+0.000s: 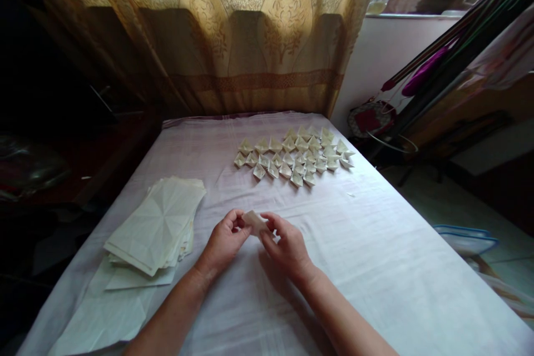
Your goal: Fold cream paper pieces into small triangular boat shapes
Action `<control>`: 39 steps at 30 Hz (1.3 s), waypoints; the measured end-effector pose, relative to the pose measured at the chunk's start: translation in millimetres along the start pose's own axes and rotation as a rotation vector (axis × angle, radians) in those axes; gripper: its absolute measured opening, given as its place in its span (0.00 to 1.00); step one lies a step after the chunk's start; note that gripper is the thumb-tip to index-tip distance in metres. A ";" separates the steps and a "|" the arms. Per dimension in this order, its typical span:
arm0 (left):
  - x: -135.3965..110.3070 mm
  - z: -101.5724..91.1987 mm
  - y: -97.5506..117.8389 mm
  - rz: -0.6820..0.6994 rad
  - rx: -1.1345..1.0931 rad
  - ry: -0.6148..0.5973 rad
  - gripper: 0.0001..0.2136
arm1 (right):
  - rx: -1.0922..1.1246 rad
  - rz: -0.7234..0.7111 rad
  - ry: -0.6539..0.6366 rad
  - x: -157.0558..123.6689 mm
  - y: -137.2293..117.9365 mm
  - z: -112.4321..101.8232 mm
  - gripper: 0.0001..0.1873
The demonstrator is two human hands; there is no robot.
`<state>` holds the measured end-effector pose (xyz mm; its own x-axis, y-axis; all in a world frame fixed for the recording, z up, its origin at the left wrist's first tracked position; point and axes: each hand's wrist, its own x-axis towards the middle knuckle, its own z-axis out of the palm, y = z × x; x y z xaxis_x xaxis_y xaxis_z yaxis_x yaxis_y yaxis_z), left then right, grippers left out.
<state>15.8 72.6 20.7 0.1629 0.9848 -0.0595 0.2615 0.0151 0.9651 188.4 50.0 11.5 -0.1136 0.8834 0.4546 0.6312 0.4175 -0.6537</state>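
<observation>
Between both hands, just above the cloth, is a small piece of folded paper, pale cream in colour. My left hand pinches its left end between thumb and fingers. At the other end, my right hand grips it, its fingers covering part of the paper. Beyond the hands stand several small folded paper boats in close rows. A stack of creased paper sheets lies left of my left hand, its top sheet marked with fold lines running out from the middle.
The table's pale checked cloth lies under everything, with a tiny white scrap near the right edge. A patterned gold curtain hangs behind. To the right are a round bag and a blue-rimmed container below table height.
</observation>
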 end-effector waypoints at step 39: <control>-50.3 -22.4 -19.3 0.381 0.904 0.155 0.06 | -0.251 -0.088 -0.242 -7.5 14.1 -1.9 0.09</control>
<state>-18.8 26.6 10.7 0.2778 0.9093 0.3100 0.8552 -0.3810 0.3514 199.6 48.8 0.0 -0.3350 0.8840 0.3262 0.7764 0.4551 -0.4359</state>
